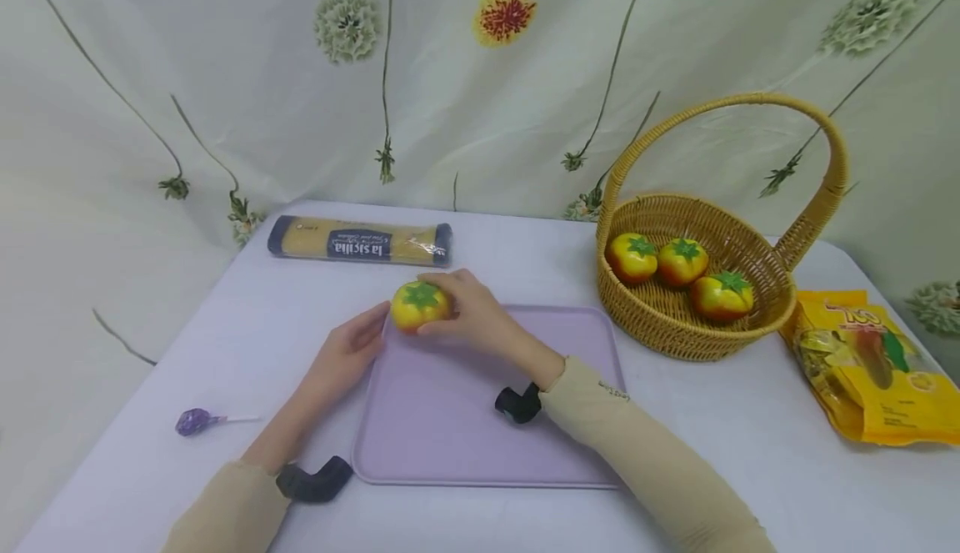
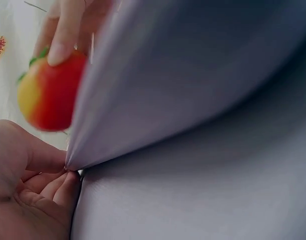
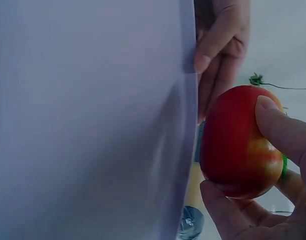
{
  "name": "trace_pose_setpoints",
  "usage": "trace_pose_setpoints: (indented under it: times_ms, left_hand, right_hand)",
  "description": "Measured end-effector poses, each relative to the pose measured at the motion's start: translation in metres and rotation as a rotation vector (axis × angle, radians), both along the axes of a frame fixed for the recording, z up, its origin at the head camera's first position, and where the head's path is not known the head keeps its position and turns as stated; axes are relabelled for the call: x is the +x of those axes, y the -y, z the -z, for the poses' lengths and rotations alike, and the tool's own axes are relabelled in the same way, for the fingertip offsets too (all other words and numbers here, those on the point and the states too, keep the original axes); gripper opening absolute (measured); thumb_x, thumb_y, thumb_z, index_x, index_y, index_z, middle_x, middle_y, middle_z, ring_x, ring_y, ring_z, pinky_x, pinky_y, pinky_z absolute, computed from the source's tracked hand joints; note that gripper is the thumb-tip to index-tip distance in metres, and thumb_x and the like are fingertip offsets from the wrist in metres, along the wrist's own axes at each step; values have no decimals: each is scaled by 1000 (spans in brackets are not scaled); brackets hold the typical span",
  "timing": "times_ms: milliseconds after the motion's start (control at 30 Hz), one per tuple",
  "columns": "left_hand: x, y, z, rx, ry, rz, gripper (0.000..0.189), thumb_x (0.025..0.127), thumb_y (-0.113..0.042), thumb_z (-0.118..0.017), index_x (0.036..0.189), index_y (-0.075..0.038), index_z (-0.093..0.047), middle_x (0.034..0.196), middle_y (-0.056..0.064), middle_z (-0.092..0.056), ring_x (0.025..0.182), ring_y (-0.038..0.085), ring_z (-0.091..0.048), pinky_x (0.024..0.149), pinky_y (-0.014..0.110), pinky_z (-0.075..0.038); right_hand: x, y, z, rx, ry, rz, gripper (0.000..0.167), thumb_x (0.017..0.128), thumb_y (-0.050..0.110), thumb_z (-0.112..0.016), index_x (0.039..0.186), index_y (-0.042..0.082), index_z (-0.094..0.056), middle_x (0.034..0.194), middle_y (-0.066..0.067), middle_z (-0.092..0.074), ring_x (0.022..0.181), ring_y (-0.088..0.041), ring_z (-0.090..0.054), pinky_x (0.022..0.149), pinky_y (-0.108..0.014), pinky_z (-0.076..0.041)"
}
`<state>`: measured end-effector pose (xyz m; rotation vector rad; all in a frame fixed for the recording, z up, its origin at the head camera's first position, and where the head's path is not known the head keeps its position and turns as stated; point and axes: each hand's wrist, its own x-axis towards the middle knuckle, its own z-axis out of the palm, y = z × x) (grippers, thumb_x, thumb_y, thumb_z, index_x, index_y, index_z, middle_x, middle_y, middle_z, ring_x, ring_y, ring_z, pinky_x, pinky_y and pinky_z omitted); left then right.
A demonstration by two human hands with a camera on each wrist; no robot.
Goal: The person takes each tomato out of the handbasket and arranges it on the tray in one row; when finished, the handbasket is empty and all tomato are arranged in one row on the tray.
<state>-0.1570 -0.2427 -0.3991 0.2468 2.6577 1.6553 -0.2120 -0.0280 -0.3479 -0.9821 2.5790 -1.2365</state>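
The right hand (image 1: 482, 315) pinches 1 tomato (image 1: 415, 309) at the far left corner of the tray (image 1: 431, 428), which the left hand (image 1: 347, 354) pinches, apparently mid-placement, so the next move probably calls for steadiness.

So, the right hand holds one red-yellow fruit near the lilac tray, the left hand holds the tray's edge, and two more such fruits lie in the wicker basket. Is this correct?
Not quite: the head view shows three more fruits in the wicker basket, not two. The right hand does hold one fruit near the lilac tray, and the left hand holds the tray's edge.
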Motion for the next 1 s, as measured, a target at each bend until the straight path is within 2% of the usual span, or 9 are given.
trace_pose_setpoints:
  times_ms: [133,300,467,567,700,867,1000]
  left_hand:
    - [0,-1,2,-12,-21,5,49,93,3,-49,139,8,-34,139,24,-38,126,36,-39,103,41,-34]
    - [1,-3,0,5,-41,9,49,91,5,-50,138,10,-34,137,27,-38,125,38,-39,103,41,-34]
    - [2,-2,1,12,-33,0,49,92,4,-50,138,10,-34,139,27,-37,125,38,-39,101,40,-36]
    - [4,1,4,6,-21,-6,49,93,2,-50,138,10,-34,139,27,-36,125,38,-39,102,40,-35]
    - [5,3,3,-12,-17,-5,50,93,0,-51,139,11,-32,139,27,-36,125,39,-38,102,42,-34]
    - [3,1,0,-19,-23,1,50,93,0,-51,138,11,-33,140,27,-36,126,38,-39,102,41,-34]
    - [0,0,-1,-24,-20,9,50,93,2,-50,139,11,-32,139,27,-36,126,39,-38,102,41,-35]
  right_hand:
    - [0,8,12,36,-5,1,65,78,21,-77,136,10,-49,109,-10,-47,101,-20,-49,93,-29,-41]
    - [0,12,17,69,-30,24,66,79,24,-76,137,11,-47,109,-10,-47,100,-20,-49,93,-29,-42]
    - [-1,10,15,61,-49,17,78,81,29,-75,144,8,-35,121,-16,-48,105,-22,-49,94,-30,-42]
    - [-1,-1,3,47,-21,27,83,81,30,-74,147,9,-29,132,-16,-44,113,-25,-47,95,-33,-44]
    - [-2,-37,-27,8,-24,72,76,83,25,-72,146,11,-31,135,-13,-44,115,-28,-48,93,-36,-47]
    - [-5,-107,-61,-55,-87,132,59,87,17,-69,139,8,-43,132,-12,-48,112,-26,-51,93,-38,-48]
    - [-12,-166,-76,-43,-78,226,52,89,19,-66,136,7,-47,133,-11,-48,114,-29,-51,89,-44,-49]
